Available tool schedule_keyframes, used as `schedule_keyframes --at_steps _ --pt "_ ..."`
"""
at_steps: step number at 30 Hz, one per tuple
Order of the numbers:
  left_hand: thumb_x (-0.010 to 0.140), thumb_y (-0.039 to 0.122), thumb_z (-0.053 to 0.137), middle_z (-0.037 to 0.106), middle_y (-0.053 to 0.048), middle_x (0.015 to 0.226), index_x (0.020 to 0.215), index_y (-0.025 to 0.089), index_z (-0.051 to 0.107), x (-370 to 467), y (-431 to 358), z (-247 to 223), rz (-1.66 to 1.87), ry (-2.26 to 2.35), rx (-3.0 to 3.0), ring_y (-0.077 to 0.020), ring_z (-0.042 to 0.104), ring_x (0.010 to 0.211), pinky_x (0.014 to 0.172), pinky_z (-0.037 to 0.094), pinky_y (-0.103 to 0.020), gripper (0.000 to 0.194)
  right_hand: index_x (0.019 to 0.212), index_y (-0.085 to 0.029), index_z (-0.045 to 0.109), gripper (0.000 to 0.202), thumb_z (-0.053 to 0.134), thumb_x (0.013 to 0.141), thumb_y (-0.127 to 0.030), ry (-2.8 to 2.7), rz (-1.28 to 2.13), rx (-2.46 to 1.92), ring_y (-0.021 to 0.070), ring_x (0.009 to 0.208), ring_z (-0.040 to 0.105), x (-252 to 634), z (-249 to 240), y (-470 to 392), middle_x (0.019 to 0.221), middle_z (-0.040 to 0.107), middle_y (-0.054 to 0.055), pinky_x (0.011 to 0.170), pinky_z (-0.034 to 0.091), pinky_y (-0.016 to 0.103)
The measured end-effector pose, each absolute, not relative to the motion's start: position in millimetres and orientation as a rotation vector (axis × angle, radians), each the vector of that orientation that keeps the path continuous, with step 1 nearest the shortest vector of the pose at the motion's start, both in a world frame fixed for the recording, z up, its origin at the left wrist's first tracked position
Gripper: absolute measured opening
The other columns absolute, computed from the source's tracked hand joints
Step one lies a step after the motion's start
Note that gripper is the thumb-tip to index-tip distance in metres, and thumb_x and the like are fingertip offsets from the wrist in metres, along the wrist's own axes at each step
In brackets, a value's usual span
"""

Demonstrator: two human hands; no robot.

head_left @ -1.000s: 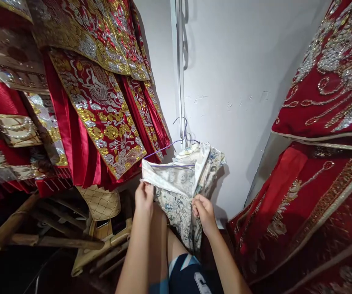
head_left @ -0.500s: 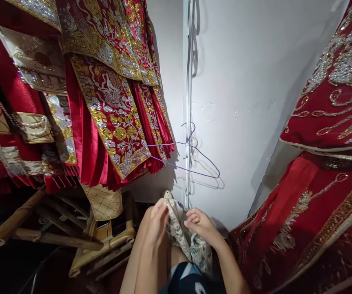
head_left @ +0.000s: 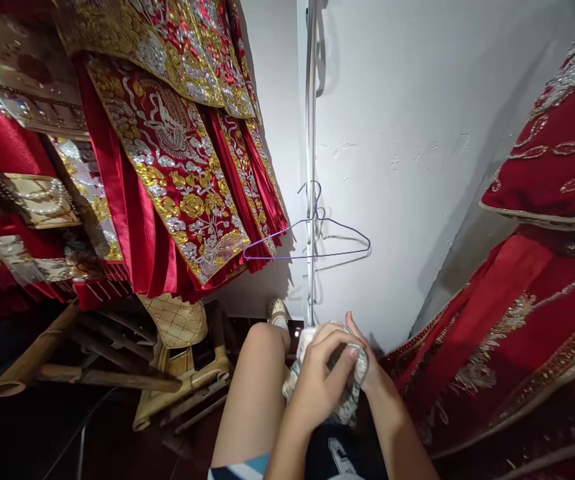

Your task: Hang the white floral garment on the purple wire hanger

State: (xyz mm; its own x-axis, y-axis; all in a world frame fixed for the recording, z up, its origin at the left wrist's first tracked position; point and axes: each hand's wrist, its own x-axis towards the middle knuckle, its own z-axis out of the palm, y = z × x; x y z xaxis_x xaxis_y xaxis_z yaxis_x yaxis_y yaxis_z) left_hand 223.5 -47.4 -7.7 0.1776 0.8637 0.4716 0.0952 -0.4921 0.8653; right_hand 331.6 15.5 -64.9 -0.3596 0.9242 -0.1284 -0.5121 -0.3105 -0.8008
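Observation:
A pale cloth with a floral print (head_left: 348, 408) is bunched above my lap. My left hand (head_left: 323, 373) is closed over its upper part, thumb and fingers curled together round the fabric. On the far side, my right hand (head_left: 368, 368) grips the same cloth, its fingers partly hidden behind the folds and one digit pointing up. The two hands are close together, with the cloth between them. Beyond them, a purple wire hanger (head_left: 287, 257) hangs bare on a white metal upright (head_left: 310, 133) against the wall.
Red embroidered garments (head_left: 192, 193) hang at the left, and more red beaded garments (head_left: 507, 320) at the right. A bamboo chair (head_left: 182, 385) stands at lower left, a quilted cream piece (head_left: 174, 320) above its seat. My bare knee (head_left: 262, 347) and a cream clog (head_left: 278, 311) are in front.
My left hand has moved right, over the cloth and close to my right hand. The cloth is more bunched up. The hanger has turned to face me more squarely, and my view has shifted.

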Motion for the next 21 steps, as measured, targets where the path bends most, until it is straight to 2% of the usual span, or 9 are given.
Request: schedule_keyframes --at_steps 2,5,8,10,12,15,18,20,21 --pt "0.100 0.032 0.051 0.065 -0.007 0.105 0.103 0.021 0.069 220.1 -46.7 -16.1 1.558 1.037 1.655 -0.0205 0.059 0.103 0.093 0.044 -0.032 0.021 0.093 -0.019 0.073 0.052 0.069 0.075 -0.068 -0.794 1.862 -0.696 0.0308 0.100 0.066 333.3 -57.1 13.5 0.086 0.073 0.008 0.092 0.050 0.042" --pt "0.099 0.035 0.052 0.063 -0.008 0.116 0.114 0.022 0.065 210.6 -41.6 -27.6 1.792 1.191 1.509 -0.0221 0.057 0.113 0.101 0.043 -0.034 0.024 0.109 -0.018 0.071 0.050 0.078 0.074 -0.053 -0.825 1.816 -0.648 0.0302 0.101 0.068 332.5 -51.0 5.8 0.094 0.075 0.009 0.091 0.051 0.040" --pt "0.102 0.044 0.042 0.058 -0.009 0.131 0.128 0.023 0.059 200.2 -32.3 -27.7 1.692 1.137 1.521 -0.0238 0.051 0.127 0.110 0.036 -0.037 0.037 0.119 -0.020 0.067 0.054 0.083 0.071 -0.041 -0.904 1.872 -0.614 0.0282 0.098 0.069 332.2 -46.6 -2.7 0.098 0.075 0.008 0.090 0.051 0.038" --pt "0.104 0.052 0.027 0.060 -0.009 0.130 0.130 0.022 0.058 196.3 -26.1 -22.7 1.487 1.028 1.531 -0.0240 0.053 0.124 0.108 0.038 -0.038 0.050 0.120 -0.020 0.066 0.059 0.087 0.066 -0.035 -1.029 1.928 -0.595 0.0263 0.095 0.069 335.9 -38.5 -5.7 0.098 0.074 0.007 0.087 0.051 0.036" --pt "0.102 0.060 0.016 0.066 -0.010 0.116 0.122 0.019 0.062 194.7 -21.2 -19.2 1.300 0.942 1.557 -0.0241 0.058 0.111 0.100 0.044 -0.037 0.065 0.114 -0.018 0.067 0.058 0.089 0.062 -0.031 -1.203 1.946 -0.616 0.0235 0.088 0.069 345.1 -23.6 -4.6 0.094 0.074 0.006 0.083 0.051 0.034" --pt "0.096 0.071 0.015 0.064 -0.007 0.084 0.092 0.016 0.065 191.2 -17.2 -24.6 1.082 0.911 1.714 -0.0228 0.057 0.089 0.087 0.047 -0.035 0.074 0.095 -0.015 0.071 0.039 0.086 0.064 -0.032 -1.529 1.914 -0.701 0.0190 0.074 0.065 368.4 10.7 4.8 0.081 0.072 0.004 0.070 0.051 0.029" --pt "0.093 0.074 0.028 0.037 0.001 0.057 0.060 0.019 0.042 180.5 -19.0 -39.4 0.791 0.929 1.891 -0.0153 0.040 0.063 0.066 0.043 -0.029 0.066 0.076 -0.013 0.070 0.019 0.076 0.071 -0.030 -1.958 1.768 -0.733 0.0140 0.060 0.058 396.1 50.4 17.4 0.068 0.066 0.001 0.057 0.044 0.024" --pt "0.092 0.071 0.038 0.025 0.003 0.056 0.057 0.019 0.029 168.4 -22.8 -46.8 0.656 0.957 1.967 -0.0114 0.029 0.058 0.061 0.039 -0.027 0.063 0.074 -0.013 0.072 0.012 0.066 0.075 -0.024 -2.195 1.544 -0.789 0.0137 0.059 0.057 413.0 72.1 25.1 0.068 0.067 0.001 0.055 0.042 0.023" --pt "0.092 0.067 0.043 0.025 0.003 0.057 0.058 0.019 0.029 160.8 -24.9 -48.0 0.638 0.983 2.000 -0.0109 0.028 0.058 0.063 0.040 -0.027 0.061 0.076 -0.013 0.074 0.013 0.063 0.075 -0.020 -2.261 1.412 -0.838 0.0152 0.063 0.060 420.3 79.8 29.0 0.071 0.069 0.002 0.058 0.044 0.024"
